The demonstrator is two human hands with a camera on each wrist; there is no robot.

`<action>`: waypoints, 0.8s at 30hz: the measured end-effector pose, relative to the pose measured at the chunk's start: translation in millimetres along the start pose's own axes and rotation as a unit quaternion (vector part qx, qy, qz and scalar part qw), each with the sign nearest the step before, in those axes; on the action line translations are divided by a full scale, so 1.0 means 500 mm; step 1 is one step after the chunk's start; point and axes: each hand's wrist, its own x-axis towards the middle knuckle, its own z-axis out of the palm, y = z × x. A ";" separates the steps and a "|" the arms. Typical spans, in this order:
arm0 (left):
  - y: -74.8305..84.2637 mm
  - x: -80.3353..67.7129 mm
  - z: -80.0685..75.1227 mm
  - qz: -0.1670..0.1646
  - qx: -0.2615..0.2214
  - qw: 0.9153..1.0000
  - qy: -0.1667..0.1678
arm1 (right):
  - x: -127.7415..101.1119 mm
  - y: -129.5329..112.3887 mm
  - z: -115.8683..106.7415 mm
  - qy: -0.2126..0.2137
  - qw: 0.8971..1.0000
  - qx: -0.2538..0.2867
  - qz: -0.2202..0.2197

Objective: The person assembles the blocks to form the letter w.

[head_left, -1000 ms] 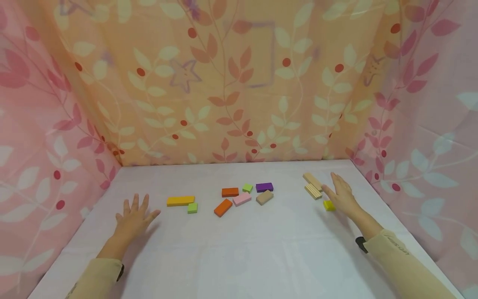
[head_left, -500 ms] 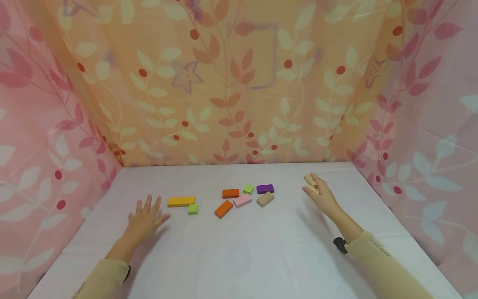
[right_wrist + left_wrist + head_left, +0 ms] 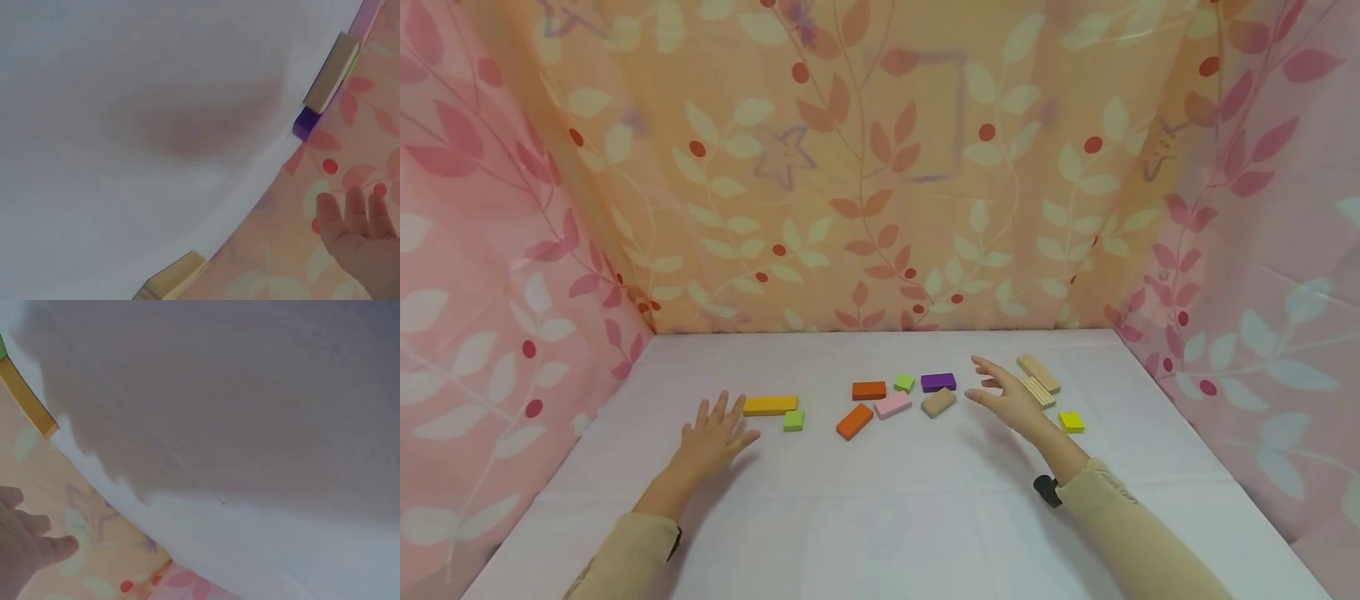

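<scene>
My left hand (image 3: 711,442), fingers spread, hovers beside a long orange-yellow block (image 3: 770,406), its fingertips overlapping the block's left end. A small green block (image 3: 793,421) lies against that block. My right hand (image 3: 1015,407) is held over the table with nothing in it, fingers extended left. Nearest its fingertips are a tan block (image 3: 938,403) and a purple block (image 3: 938,382). Behind this hand lie a plain wooden block (image 3: 1039,373) and a ridged wooden block (image 3: 1041,394), the latter partly hidden. In the right wrist view the fingers (image 3: 355,212) are slightly bent, away from the blocks.
Mid-table lie two orange blocks (image 3: 854,422), a pink block (image 3: 892,406) and another small green block (image 3: 904,383). A yellow block (image 3: 1071,422) sits near the right forearm. Patterned cloth walls (image 3: 880,167) enclose the white table (image 3: 880,517) at the back and sides.
My right hand has swept left from above the yellow block, past the wooden blocks, towards the tan and purple ones. My left hand has moved right, closer to the orange-yellow block. The blocks lie as before.
</scene>
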 end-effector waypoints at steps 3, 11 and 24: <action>-0.003 0.005 0.003 0.014 -0.002 1.000 0.004 | 0.010 -0.008 0.020 -0.037 0.999 -0.015 -0.023; -0.019 0.021 0.003 0.021 -0.003 1.000 -0.012 | 0.056 -0.038 0.081 -0.134 0.982 -0.080 -0.107; -0.032 0.053 0.006 0.055 0.035 0.997 -0.028 | 0.112 -0.081 0.193 -0.219 0.943 -0.244 -0.051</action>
